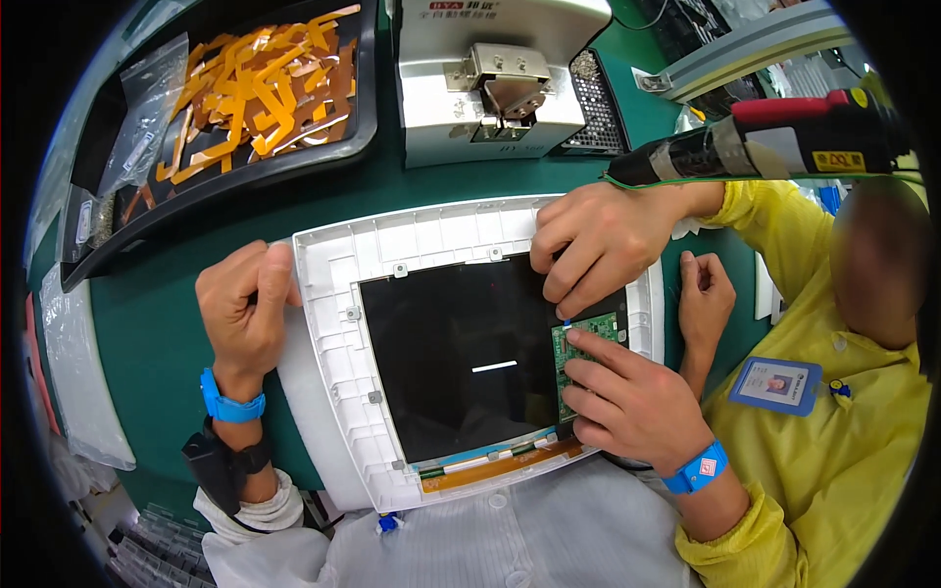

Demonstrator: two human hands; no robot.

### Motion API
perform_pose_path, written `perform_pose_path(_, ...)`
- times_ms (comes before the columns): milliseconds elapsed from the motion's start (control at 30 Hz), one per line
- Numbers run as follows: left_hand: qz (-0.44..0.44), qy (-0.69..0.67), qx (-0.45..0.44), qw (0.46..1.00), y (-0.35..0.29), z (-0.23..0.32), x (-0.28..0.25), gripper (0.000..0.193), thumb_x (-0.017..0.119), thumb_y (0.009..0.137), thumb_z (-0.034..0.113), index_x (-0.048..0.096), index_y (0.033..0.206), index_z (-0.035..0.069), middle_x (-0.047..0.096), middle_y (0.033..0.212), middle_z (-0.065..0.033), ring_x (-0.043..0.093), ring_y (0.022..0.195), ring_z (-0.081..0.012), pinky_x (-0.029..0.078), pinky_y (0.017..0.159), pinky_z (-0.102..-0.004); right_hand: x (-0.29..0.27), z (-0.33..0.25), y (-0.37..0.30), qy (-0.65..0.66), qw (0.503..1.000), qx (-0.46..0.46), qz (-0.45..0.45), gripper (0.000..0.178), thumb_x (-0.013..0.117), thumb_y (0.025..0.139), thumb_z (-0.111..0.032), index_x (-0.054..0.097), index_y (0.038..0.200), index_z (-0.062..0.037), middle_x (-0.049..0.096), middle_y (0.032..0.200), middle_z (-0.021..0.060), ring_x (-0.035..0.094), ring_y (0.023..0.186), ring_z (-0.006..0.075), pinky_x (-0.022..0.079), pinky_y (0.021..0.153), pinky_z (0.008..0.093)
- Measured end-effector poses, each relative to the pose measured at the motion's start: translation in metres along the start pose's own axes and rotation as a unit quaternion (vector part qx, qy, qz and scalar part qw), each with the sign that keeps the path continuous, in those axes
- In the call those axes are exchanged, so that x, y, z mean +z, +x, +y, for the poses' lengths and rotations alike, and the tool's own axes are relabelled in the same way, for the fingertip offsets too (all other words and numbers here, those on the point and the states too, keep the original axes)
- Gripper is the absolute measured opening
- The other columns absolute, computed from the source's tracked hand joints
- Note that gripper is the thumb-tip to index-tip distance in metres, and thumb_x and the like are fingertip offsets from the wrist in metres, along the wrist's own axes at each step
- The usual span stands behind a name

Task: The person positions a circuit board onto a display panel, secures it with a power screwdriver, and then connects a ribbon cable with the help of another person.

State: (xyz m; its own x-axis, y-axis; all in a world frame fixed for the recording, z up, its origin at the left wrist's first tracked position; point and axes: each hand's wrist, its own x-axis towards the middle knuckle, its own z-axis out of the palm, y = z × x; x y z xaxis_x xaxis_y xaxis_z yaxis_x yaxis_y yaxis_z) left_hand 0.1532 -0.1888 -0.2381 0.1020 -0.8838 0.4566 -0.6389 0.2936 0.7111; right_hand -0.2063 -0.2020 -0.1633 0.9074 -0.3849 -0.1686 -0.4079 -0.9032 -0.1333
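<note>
A white plastic display frame point(333, 412) lies in front of me, with a black panel point(451, 343) inside it and a green circuit board point(600, 327) at its right. My left hand point(245, 304) is closed at the frame's upper left edge, its thumb side against the rim. Beyond the right edge, my right hand point(708, 294) rests with its fingers curled and nothing visible in them; its forearm passes behind a co-worker's arm. That co-worker's two hands point(603, 240) work over the board, fingertips at a small blue-tipped piece point(566, 324) on its top edge.
A black tray point(368, 98) of orange flex cables stands at the far left. Behind the frame is a white and grey machine point(490, 132). A black and red electric screwdriver point(730, 147) hangs at the upper right. The co-worker in yellow leans in from the right. White foam point(312, 412) underlies the frame.
</note>
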Motion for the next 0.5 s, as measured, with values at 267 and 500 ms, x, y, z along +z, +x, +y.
perform_pose_path(267, -0.003, -0.016, 0.008, 1.000, -0.0018, -0.0036, 0.0012, 0.044, 0.059, 0.100, 0.018, 0.059, 0.059, 0.001, 0.048, 0.054, -0.0062, 0.041, 0.047, -0.0140, 0.026, 0.047, -0.0306, -0.0047, -0.0001, 0.0017, -0.002, 0.999, -0.009, -0.032, 0.019, 0.062, 0.081, -0.021, 0.063, 0.093, -0.0068, 0.061, 0.109, 0.0049, 0.056, 0.124, 0.0237, 0.048, 0.099, 0.0295)
perform_pose_path(500, -0.004, -0.014, 0.002, 1.000, -0.0026, -0.0035, 0.0008, 0.045, 0.058, 0.100, 0.018, 0.059, 0.059, 0.001, 0.049, 0.055, -0.0064, 0.042, 0.048, -0.0139, 0.026, 0.047, -0.0302, -0.0014, -0.0017, 0.0006, -0.005, 0.999, -0.019, -0.045, 0.019, 0.061, 0.081, -0.021, 0.062, 0.093, -0.0069, 0.061, 0.108, 0.0048, 0.056, 0.123, 0.0233, 0.048, 0.100, 0.0295)
